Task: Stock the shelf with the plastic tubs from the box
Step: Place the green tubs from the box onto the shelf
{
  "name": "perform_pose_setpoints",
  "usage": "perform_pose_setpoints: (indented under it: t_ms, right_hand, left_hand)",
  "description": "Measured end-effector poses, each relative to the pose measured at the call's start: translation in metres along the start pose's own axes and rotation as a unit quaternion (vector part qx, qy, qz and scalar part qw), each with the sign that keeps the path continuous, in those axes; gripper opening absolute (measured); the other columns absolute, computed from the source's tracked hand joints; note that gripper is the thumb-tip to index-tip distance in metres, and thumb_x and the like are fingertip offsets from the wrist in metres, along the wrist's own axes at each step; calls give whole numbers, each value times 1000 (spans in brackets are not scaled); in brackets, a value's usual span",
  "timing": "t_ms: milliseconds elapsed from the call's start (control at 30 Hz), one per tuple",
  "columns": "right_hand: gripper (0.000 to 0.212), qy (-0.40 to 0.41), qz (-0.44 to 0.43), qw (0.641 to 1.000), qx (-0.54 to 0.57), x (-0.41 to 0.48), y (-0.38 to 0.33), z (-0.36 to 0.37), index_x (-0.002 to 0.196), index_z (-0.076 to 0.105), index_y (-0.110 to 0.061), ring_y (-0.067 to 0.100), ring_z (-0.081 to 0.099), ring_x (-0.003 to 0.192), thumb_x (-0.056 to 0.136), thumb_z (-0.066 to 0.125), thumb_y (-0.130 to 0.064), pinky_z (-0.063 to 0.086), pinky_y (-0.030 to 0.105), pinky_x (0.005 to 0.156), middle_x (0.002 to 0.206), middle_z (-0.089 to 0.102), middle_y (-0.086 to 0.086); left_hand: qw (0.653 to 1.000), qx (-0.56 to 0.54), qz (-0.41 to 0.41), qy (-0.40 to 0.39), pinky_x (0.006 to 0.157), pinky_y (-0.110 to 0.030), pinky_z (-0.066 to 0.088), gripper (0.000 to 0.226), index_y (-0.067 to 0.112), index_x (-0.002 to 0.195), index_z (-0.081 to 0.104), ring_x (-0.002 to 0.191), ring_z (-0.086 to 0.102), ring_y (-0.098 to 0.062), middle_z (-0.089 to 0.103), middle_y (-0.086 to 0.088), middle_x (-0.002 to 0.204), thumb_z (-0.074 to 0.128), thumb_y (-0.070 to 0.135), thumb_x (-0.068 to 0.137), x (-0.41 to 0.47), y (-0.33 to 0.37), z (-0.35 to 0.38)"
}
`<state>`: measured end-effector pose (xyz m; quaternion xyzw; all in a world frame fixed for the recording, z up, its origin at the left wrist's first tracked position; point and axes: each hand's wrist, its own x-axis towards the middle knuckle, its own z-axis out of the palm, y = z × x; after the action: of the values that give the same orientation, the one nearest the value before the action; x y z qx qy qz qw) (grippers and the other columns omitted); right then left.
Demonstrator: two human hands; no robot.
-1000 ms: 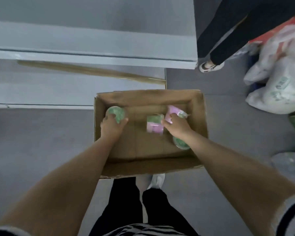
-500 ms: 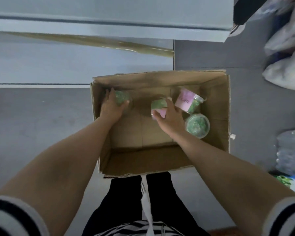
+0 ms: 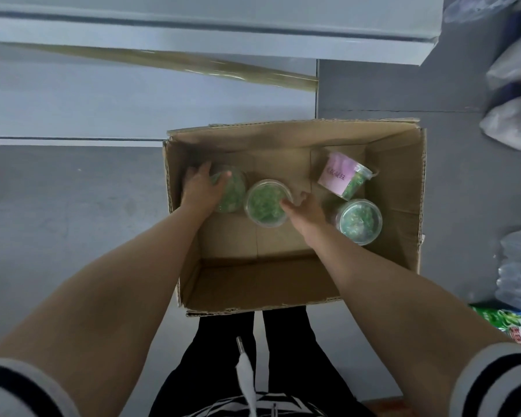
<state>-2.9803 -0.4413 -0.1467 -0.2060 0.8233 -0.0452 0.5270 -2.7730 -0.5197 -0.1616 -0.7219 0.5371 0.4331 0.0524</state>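
Observation:
An open cardboard box (image 3: 403,164) stands on the floor below me with several clear plastic tubs of green contents inside. My left hand (image 3: 200,189) grips the leftmost tub (image 3: 233,191) against the box's left wall. My right hand (image 3: 306,213) holds a second tub (image 3: 266,203), upright with its lid facing me, in the middle of the box. A third tub (image 3: 358,221) stands upright at the right. A fourth tub (image 3: 343,173) with a pink label lies tilted at the back right.
Grey shelf boards (image 3: 133,97) run along the top left, with a yellowish strip (image 3: 223,69) lying across the lower one. Plastic bags (image 3: 515,121) and wrapped packs (image 3: 518,266) crowd the right edge. My legs stand just behind the box.
My right hand has turned the middle tub from lying on its side to lid-up and brought it left toward the tub in my left hand. The view has shifted closer to the box.

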Motion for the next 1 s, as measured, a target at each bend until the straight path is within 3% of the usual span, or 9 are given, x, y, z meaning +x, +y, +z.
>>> perform_pose_setpoints:
  t_ms: [100,167,200,300,467,633,800,867,1000]
  right_hand:
    - [34,-33,44,998,37,7,11,2,102,64,-11,22,57,86,92,64,-44,46,32,76,93,61,3]
    - [36,-18,49,998,35,9,21,1,69,52,-15,18,46,61,90,68,-40,40,29,58,66,48,-1]
    - [40,-19,51,998,22,9,26,-1,65,48,-16,16,41,54,90,69,-40,35,28,53,61,44,-1]
    - [36,-33,63,997,11,7,40,-5,80,60,-13,14,42,56,84,72,-47,33,26,52,65,47,-2]
    - [40,-25,49,991,125,3,61,-9,92,59,-13,19,58,80,77,80,-43,55,42,80,86,61,3]
    - [38,-77,76,969,222,1,69,-17,104,59,-2,19,63,95,86,76,-31,56,42,95,97,61,11]
    - [29,-94,98,955,265,-2,76,-21,97,57,-4,13,63,91,90,71,-28,52,42,100,81,63,3]
    - [33,-92,101,953,271,-3,78,-22,105,57,-1,12,64,89,91,69,-28,51,42,101,80,63,3]
    - [26,-95,100,948,286,-5,81,-23,97,56,-8,13,64,92,92,68,-30,53,41,99,90,65,5]
  left_hand:
    - [1000,3,-7,-15,101,-37,38,52,16,133,56,117,51,-36,46,-21,133,42,51,97,-3,-1,4]
    - [1000,-10,-22,-16,98,-38,42,53,13,127,60,112,54,-36,51,-20,127,41,52,97,-3,-2,6]
    - [999,-24,-34,-18,96,-38,44,53,11,125,60,111,56,-35,54,-19,124,42,53,97,-4,-1,7]
    - [992,-86,-73,-52,93,-40,48,57,8,121,61,108,58,-33,63,-16,116,43,56,95,-6,-2,13]
    - [983,-122,-97,-92,96,-44,49,64,10,116,66,109,60,-32,66,-14,116,47,65,87,-13,-3,28]
    - [975,-107,-147,-128,96,-41,49,59,9,124,57,111,58,-30,60,-11,123,56,56,88,-20,-6,37]
    - [941,-179,-214,-194,97,-45,50,97,17,140,43,114,59,-30,54,-8,135,74,68,63,-20,-36,55]
    - [924,-223,-244,-193,96,-41,51,82,15,132,51,108,60,-27,59,-7,125,67,69,71,-28,-34,59]
    - [882,-315,-306,-172,93,-40,52,45,14,106,57,90,61,-21,62,-4,97,52,56,91,-39,-29,67]
